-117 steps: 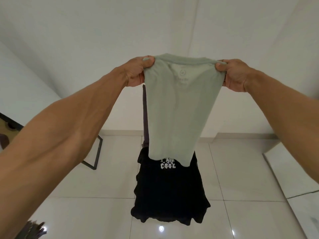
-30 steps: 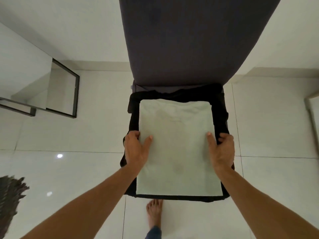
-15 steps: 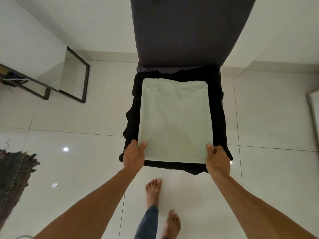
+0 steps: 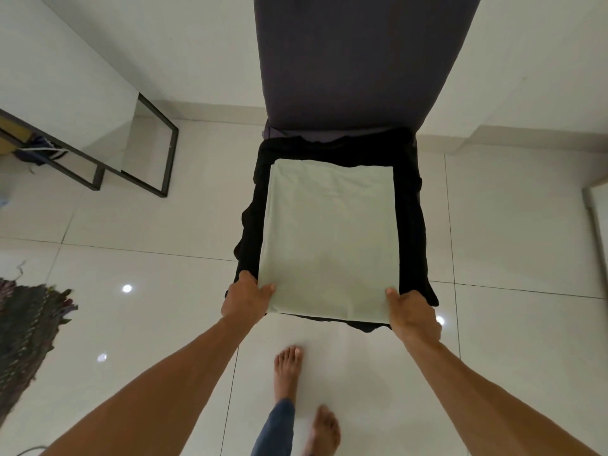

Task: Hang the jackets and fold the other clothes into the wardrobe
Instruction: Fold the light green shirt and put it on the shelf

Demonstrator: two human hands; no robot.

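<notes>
Both hands are gripping the near corners of the folded pale green shirt (image 4: 329, 235), left hand (image 4: 245, 299) and right hand (image 4: 413, 312) each pinching fabric, thumbs on top. Beneath them, black clothes (image 4: 411, 225) are lying on the chair (image 4: 358, 60); beyond the hands its backrest is rising; bare feet (image 4: 288, 370) are standing below.

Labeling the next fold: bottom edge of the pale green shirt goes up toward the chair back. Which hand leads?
Neither clearly. The left hand pinches the near-left corner of the pale green shirt, and the right hand pinches the near-right corner, about level. Probably both lift together.
</notes>
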